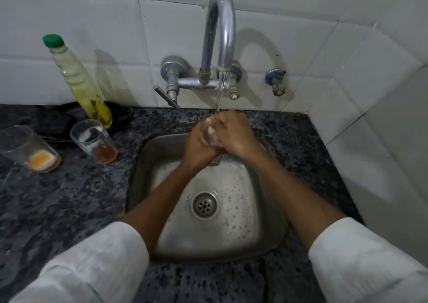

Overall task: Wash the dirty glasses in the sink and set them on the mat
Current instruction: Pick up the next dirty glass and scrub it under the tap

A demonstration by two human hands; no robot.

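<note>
A dark speckled stone counter runs under a white tiled wall, with a square steel sink set into it, drain at the middle. A curved chrome tap on the far wall pours a thin stream of water down onto the hands. Above the far part of the sink, the left hand and right hand both wrap curled fingers around a clear glass, held under the stream. On the counter to the left stand a yellow soap bottle with a green cap, a dirty glass with reddish dregs, and farther left another dirty glass with orange residue.
</note>
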